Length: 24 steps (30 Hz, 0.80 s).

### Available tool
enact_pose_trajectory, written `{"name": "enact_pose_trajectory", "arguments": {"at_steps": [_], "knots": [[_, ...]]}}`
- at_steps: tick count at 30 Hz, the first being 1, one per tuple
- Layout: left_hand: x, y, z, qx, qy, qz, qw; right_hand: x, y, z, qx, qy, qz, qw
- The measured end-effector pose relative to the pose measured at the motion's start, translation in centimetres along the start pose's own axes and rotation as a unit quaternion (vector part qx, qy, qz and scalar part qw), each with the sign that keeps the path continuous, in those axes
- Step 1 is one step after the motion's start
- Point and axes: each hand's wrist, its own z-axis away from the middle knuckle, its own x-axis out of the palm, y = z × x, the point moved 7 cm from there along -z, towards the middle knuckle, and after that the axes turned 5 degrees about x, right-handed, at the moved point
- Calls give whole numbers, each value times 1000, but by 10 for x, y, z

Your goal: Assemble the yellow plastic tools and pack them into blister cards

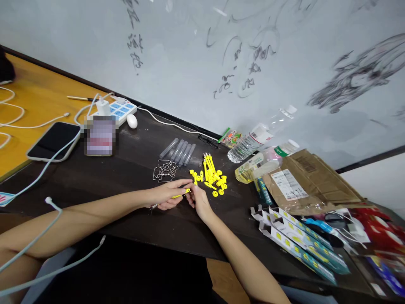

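Observation:
My left hand [167, 195] is closed around a thin yellow plastic rod [181, 194]. A metal tip shows below that hand, and the rod's holed yellow end points right. Close against this end is my right hand [200, 199], its thumb and fingers pinched together; what they hold is hidden. Just beyond my hands lie small yellow plastic pieces [220, 182] and several yellow rods with metal tips [208, 162]. Bent metal wire pieces [165, 170] form a tangled heap behind my left hand. Several clear plastic tubes [179, 152] rest side by side farther back.
Two phones [54, 141] [99, 137], a power strip [122, 112] and white cables occupy the left. On the right are a water bottle [249, 142], a bottle of yellowish liquid [253, 166], a cardboard parcel [311, 179] and opened long boxes [300, 245]. A whiteboard [177, 63] stands behind.

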Motion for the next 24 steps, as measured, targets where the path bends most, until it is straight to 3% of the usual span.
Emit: {"name": "enact_pose_trajectory", "arguments": {"at_steps": [6,10,13,16,20,24], "knots": [[-4,3,2,0,1,9,1000,-3,-1,-3,-8,-14,51,999],[-5,4,3,-23,-10,-38,999,-11,-1,-6,22,-5,13,1000],[-7,1,3,-49,2,-116,992,-5,-4,-7,40,-50,-8,998],[-13,-3,4,-79,20,-149,985,2,-11,-5,12,-86,28,996],[-28,5,4,-72,70,-71,992,-4,-10,-6,11,-61,40,997],[-47,23,6,-17,133,42,990,-20,-5,-9,27,1,5,1000]]}}
